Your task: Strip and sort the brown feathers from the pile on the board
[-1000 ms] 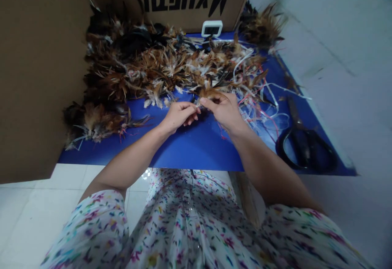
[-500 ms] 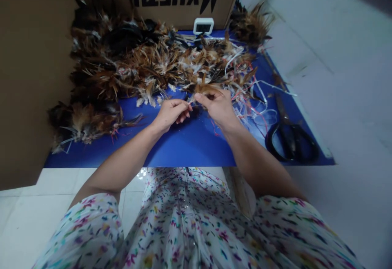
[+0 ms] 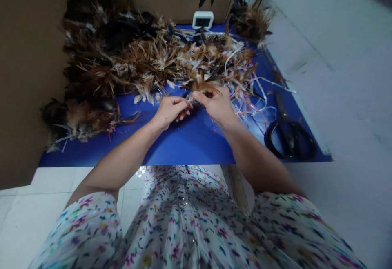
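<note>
My right hand [image 3: 218,105] pinches a small bunch of brown feathers [image 3: 203,85], its pale base pointing left. Close beside it, my left hand [image 3: 173,112] has thumb and forefinger pressed together at that base; what lies between them is too small to make out. Both hands are just above the blue tabletop [image 3: 186,142]. Behind them spreads a large heap of brown and black feathers [image 3: 147,56]. White and red ties [image 3: 252,97] lie tangled to the right of my right hand.
Black-handled scissors [image 3: 289,138] lie at the table's right front corner. A feather bundle [image 3: 81,118] sits at the left, another bundle [image 3: 252,18] at the back right. A small white digital display [image 3: 203,20] stands before a cardboard box [image 3: 171,10]. Cardboard [image 3: 27,77] walls off the left side.
My view has shifted, so the table and heap appear farther left. Both hands keep their pinch; they look slightly farther apart than a second ago.
</note>
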`<state>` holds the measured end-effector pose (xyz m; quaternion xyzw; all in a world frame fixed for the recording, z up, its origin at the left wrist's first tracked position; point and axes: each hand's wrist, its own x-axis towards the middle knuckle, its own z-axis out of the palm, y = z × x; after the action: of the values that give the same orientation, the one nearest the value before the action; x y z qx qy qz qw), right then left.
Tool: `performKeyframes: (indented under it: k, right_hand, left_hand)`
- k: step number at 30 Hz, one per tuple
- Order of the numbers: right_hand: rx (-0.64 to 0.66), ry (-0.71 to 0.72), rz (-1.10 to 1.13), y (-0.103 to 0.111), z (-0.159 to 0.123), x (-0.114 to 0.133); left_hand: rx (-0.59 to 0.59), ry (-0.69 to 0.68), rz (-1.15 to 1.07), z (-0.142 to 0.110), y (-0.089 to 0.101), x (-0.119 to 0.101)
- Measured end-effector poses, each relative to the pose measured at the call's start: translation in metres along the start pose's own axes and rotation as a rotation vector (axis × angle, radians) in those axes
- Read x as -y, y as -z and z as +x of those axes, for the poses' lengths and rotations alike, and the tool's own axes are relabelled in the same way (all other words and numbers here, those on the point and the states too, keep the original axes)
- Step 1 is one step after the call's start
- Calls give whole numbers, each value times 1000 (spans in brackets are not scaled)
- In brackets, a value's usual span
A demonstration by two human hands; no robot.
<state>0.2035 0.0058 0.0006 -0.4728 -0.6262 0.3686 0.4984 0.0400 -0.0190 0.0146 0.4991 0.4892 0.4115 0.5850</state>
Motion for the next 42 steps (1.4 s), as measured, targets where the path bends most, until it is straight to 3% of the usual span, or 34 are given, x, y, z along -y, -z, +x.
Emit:
performKeyframes:
  k: [22,29,34,42]
  right_hand:
    - [-8,-4,-10,-1,-4,7]
    - [-106,7,54,4,1,2]
    - [-105,-32,37,5,0,3]
    - [-51,-17,21,1,0,4]
  left_hand:
    - [-43,65,-76,-2,-2,-5]
    - [-68,65,-79,0,1,-3]
    - [-81,50,-79,1,2,0]
    - [-7,1,-99,-1,-1,1]
